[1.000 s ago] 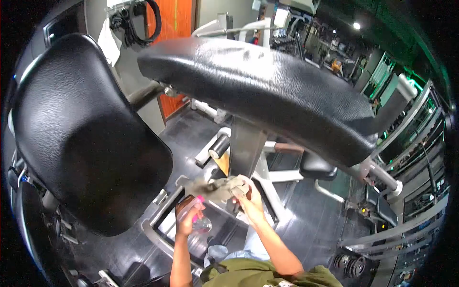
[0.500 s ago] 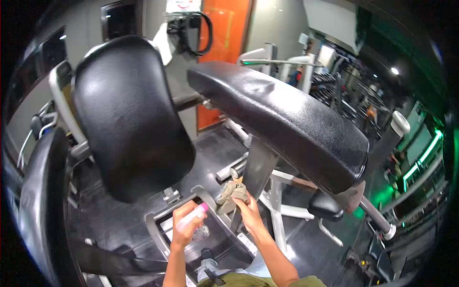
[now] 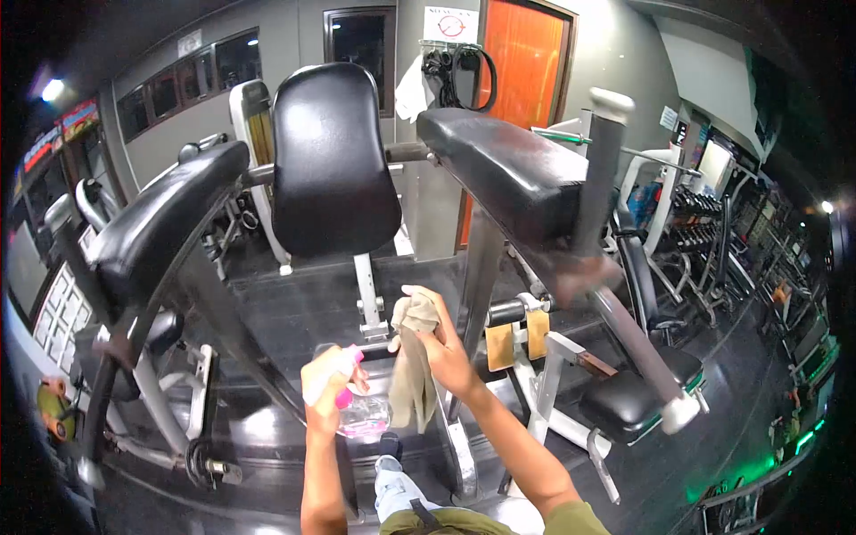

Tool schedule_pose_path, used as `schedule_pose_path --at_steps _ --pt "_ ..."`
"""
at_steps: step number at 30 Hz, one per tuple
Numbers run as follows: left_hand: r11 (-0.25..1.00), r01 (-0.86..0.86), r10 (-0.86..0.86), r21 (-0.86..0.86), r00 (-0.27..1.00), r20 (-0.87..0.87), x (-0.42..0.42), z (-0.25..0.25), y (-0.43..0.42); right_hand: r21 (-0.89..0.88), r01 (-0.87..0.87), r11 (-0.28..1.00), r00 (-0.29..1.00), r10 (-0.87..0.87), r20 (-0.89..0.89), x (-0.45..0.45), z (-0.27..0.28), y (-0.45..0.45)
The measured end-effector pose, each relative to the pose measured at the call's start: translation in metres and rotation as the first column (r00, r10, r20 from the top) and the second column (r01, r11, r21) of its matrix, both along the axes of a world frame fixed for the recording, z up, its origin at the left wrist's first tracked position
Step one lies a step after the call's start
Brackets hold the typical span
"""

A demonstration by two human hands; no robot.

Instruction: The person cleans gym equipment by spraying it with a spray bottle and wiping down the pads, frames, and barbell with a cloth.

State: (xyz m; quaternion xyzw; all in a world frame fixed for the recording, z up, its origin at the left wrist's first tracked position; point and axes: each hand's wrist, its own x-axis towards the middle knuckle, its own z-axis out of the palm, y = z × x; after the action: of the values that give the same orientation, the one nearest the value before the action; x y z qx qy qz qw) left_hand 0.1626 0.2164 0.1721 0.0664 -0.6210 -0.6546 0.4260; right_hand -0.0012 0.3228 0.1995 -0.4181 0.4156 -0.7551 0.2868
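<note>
My left hand (image 3: 326, 390) is closed around a clear spray bottle (image 3: 366, 415) with a pink and white trigger head. Beside it, my right hand (image 3: 443, 355) grips a beige cloth (image 3: 412, 379), whose loose end hangs down. Both hands are low in front of my body, apart from the gym machine. Beyond them stands the machine's black padded backrest (image 3: 334, 160). A long black arm pad (image 3: 508, 165) extends on the right and another black pad (image 3: 169, 209) on the left.
Upright handles with pale end caps (image 3: 612, 102) stick up from the machine's arms. A black seat (image 3: 637, 392) on a white frame is at the right. An orange door (image 3: 522, 67) and hanging black straps (image 3: 464, 76) are at the back. Dumbbell racks (image 3: 700, 214) stand far right.
My view has swung left and drawn back from the pads, so both arm pads now show. The cloth, bunched before, now hangs down from my right hand. The bottle stays in my left.
</note>
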Motion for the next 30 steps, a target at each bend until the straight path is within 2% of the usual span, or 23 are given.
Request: schedule_pose_path --at_steps 2,4,8,10,12,14,16,17,18,19,20,21,22,23,25,30 --pt "1.000 0.009 -0.009 0.018 1.000 -0.004 0.014 0.014 0.021 -0.001 -0.145 0.989 0.985 0.144 -0.096 0.008 0.020 0.022" --pt "0.998 0.067 -0.067 -0.006 0.998 -0.009 0.022 0.034 0.040 0.046 -0.185 0.982 0.978 0.188 -0.093 0.015 0.045 0.043" --pt "0.993 0.042 -0.044 -0.111 0.999 -0.020 0.022 0.079 0.065 0.117 -0.142 0.983 0.977 0.158 -0.144 0.026 0.090 0.072" --pt "0.990 0.029 -0.032 -0.136 0.999 -0.015 0.017 0.105 0.076 0.107 -0.001 0.994 0.905 0.046 -0.422 0.028 0.115 0.089" --pt "0.981 0.025 -0.027 -0.194 1.000 -0.011 0.007 0.123 0.080 0.104 0.025 0.994 0.892 0.025 -0.452 0.032 0.145 0.109" --pt "0.984 0.027 -0.022 -0.174 0.999 0.032 -0.003 0.145 0.092 0.049 0.207 0.977 0.763 -0.130 -0.633 0.030 0.170 0.122" --pt "0.979 0.070 -0.066 -0.192 0.997 0.031 -0.019 0.158 0.093 0.047 0.316 0.948 0.670 -0.187 -0.719 0.039 0.210 0.149" --pt "0.976 0.076 -0.069 -0.204 0.997 0.043 -0.026 0.167 0.097 -0.276 0.337 0.900 0.067 -0.316 -0.947 0.020 0.216 0.157" --pt "0.972 0.106 -0.102 -0.208 0.994 0.028 -0.036 0.172 0.097 0.100 0.526 0.844 0.499 -0.212 -0.841 0.034 0.243 0.170" --pt "0.966 0.126 -0.123 -0.226 0.992 0.029 -0.045 0.178 0.096 -0.022 0.538 0.843 0.319 -0.227 -0.920 0.016 0.246 0.172" --pt "0.959 0.146 -0.144 -0.244 0.989 0.029 -0.055 0.183 0.095 0.050 0.566 0.823 0.386 -0.211 -0.898 0.017 0.265 0.179" --pt "0.946 0.118 -0.125 -0.302 0.992 -0.004 -0.070 0.183 0.091 -0.126 0.542 0.831 0.113 -0.221 -0.969 0.001 0.267 0.182" --pt "0.959 0.151 -0.136 -0.239 0.988 0.076 -0.079 0.189 0.091 -0.290 0.469 0.834 -0.173 -0.235 -0.956 -0.016 0.267 0.183" --pt "0.951 0.160 -0.144 -0.264 0.986 0.079 -0.090 0.189 0.088 -0.298 0.470 0.831 -0.184 -0.238 -0.954 -0.030 0.267 0.181" --pt "0.945 0.170 -0.152 -0.279 0.985 0.085 -0.109 0.192 0.086 -0.116 0.602 0.790 -0.047 -0.110 -0.993 -0.054 0.266 0.175" --pt "0.930 0.239 -0.210 -0.278 0.969 0.131 -0.130 0.188 0.075 -0.153 0.514 0.844 -0.158 -0.081 -0.984 -0.088 0.257 0.168"
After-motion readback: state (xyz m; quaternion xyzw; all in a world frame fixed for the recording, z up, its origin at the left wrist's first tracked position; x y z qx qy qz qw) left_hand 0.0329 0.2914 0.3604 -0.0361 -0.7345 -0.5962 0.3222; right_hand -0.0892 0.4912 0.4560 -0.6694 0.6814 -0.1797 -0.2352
